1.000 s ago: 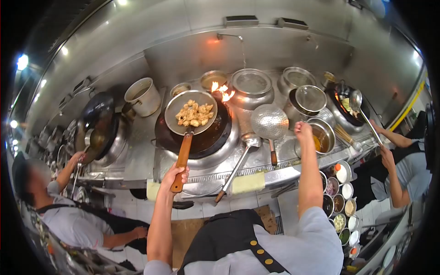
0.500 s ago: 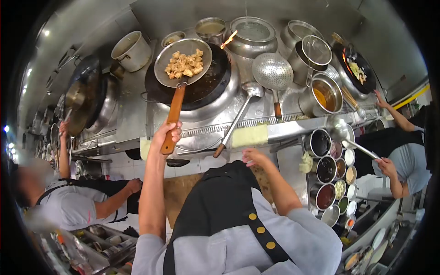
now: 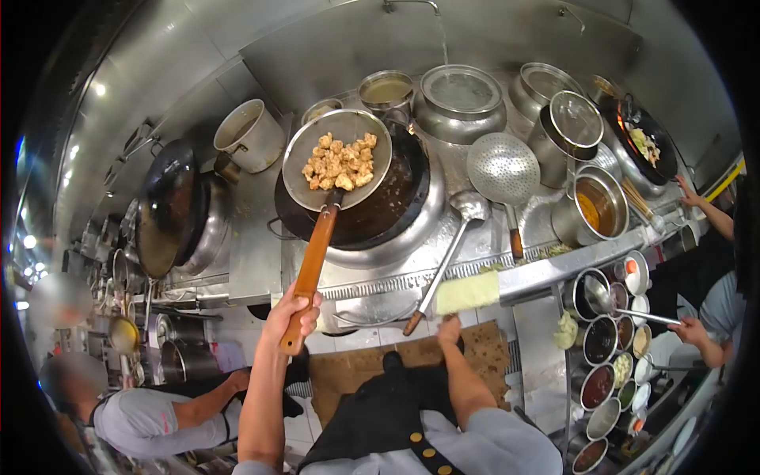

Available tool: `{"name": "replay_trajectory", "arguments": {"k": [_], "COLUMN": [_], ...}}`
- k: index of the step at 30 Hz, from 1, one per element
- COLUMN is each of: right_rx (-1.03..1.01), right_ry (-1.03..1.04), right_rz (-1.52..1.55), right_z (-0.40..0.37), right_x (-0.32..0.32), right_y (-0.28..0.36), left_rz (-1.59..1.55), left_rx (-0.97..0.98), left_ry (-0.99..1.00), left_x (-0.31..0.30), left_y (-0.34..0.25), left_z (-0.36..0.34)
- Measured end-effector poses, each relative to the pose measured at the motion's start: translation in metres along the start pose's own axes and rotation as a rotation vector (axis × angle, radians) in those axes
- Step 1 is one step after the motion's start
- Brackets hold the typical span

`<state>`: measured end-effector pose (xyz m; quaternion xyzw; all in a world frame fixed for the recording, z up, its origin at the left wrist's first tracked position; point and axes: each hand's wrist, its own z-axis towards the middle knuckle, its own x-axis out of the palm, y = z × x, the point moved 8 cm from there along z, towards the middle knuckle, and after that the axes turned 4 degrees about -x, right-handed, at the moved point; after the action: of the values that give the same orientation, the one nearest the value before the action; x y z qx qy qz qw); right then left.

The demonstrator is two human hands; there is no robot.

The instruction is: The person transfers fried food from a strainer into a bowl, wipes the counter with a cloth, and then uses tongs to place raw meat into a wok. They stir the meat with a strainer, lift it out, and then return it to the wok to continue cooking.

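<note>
My left hand (image 3: 294, 318) is wrapped round the wooden handle of a mesh strainer (image 3: 296, 160). Browned chunks of food (image 3: 340, 161) lie in the strainer, which is over a dark wok (image 3: 400, 207) on the range. At the counter's front edge, my right hand (image 3: 450, 328) is just below a folded pale-green cloth (image 3: 469, 292); its fingers are too small and hidden to read, and contact with the cloth is unclear. A ladle (image 3: 470, 207) rests near the wok, its handle end close to that hand. Beside it lies a perforated scoop (image 3: 503, 169).
Lidded pots (image 3: 461, 95) and a tall pot (image 3: 249, 136) line the back. A pot of orange liquid (image 3: 590, 208) stands right, above several seasoning containers (image 3: 597, 385). One person (image 3: 150, 419) is at left; another person's hand (image 3: 690, 328) holds a ladle at right.
The camera view has shifted, showing more of the back wall. My right hand has moved from open in front of my apron to the counter edge. The right-hand person's ladle is now over a seasoning container.
</note>
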<state>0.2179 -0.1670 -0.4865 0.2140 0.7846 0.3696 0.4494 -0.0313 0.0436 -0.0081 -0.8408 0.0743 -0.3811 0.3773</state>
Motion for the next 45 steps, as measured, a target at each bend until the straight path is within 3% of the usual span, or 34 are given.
{"name": "replay_trajectory", "arguments": {"k": [1, 3, 6, 8, 10, 11, 12, 13, 16, 18, 19, 21, 25, 28, 29, 31, 33, 37, 41, 42, 45], "right_rx": [0.236, 0.358, 0.486, 0.541, 0.717, 0.516, 0.477, 0.510, 0.446, 0.438, 0.423, 0.073, 0.088, 0.012, 0.015, -0.189, -0.482, -0.705, -0.845, -0.517, -0.053], "right_ry": [0.071, 0.038, 0.063, 0.434, 0.834, 0.995, 1.053, 1.069, 0.963, 0.620, 0.609, 0.444, 0.503, 0.777, 0.768, 0.516, 0.331, 0.279, 0.214, 0.403, 0.854], "right_rz": [0.266, 0.316, 0.197, 0.665, 1.097, 1.138, 1.301, 1.458, 1.451, 0.985, 0.992, 0.964, 1.043, 1.106, 1.109, 0.570, 0.430, 0.195, 0.011, 0.060, 0.850], "right_z": [0.004, 0.000, 0.011, -0.011, -0.078, -0.115, -0.137, -0.164, -0.165, -0.143, -0.144, -0.143, -0.210, -0.244, -0.237, -0.202, -0.150, -0.130, -0.104, -0.125, -0.174], "right_x": [-0.007, -0.038, -0.022, 0.021, 0.021, -0.004, -0.007, -0.015, -0.027, -0.045, -0.058, -0.112, -0.161, -0.169, -0.175, -0.201, -0.209, -0.222, -0.198, -0.196, -0.165], "right_y": [-0.004, 0.016, -0.020, -0.038, 0.022, 0.086, 0.108, 0.149, 0.191, 0.170, 0.183, 0.220, 0.265, 0.291, 0.298, 0.334, 0.362, 0.444, 0.461, 0.462, 0.460], "left_rz": [0.010, 0.015, -0.010, -0.038, -0.046, -0.042, -0.067, -0.090, -0.082, -0.024, -0.019, -0.036, -0.044, -0.072, -0.070, -0.092, -0.051, 0.057, 0.295, 0.275, 0.213], "left_rx": [0.010, -0.015, -0.010, 0.007, 0.036, 0.041, 0.047, 0.012, 0.050, -0.005, -0.003, -0.018, -0.045, -0.061, -0.069, -0.074, -0.063, -0.014, 0.102, 0.113, 0.128], "left_ry": [-0.006, 0.000, 0.008, 0.023, 0.068, 0.094, 0.107, 0.106, 0.174, 0.177, 0.195, 0.158, 0.226, 0.237, 0.241, 0.280, 0.260, 0.191, 0.111, 0.083, 0.041], "left_x": [-0.001, -0.003, -0.011, -0.012, -0.009, -0.010, -0.016, -0.032, -0.036, -0.038, -0.034, -0.027, -0.042, -0.046, -0.047, -0.044, -0.039, -0.032, -0.012, -0.011, -0.015], "left_y": [-0.003, 0.001, 0.006, 0.005, 0.005, 0.007, 0.013, 0.039, 0.022, 0.013, 0.009, 0.004, 0.001, -0.003, -0.001, -0.004, -0.007, -0.018, -0.032, -0.032, -0.029], "left_z": [0.002, 0.000, 0.003, 0.005, 0.002, -0.001, -0.006, -0.006, 0.003, 0.005, 0.000, -0.007, -0.003, -0.008, -0.010, -0.010, -0.013, -0.016, -0.020, -0.019, -0.009]}}
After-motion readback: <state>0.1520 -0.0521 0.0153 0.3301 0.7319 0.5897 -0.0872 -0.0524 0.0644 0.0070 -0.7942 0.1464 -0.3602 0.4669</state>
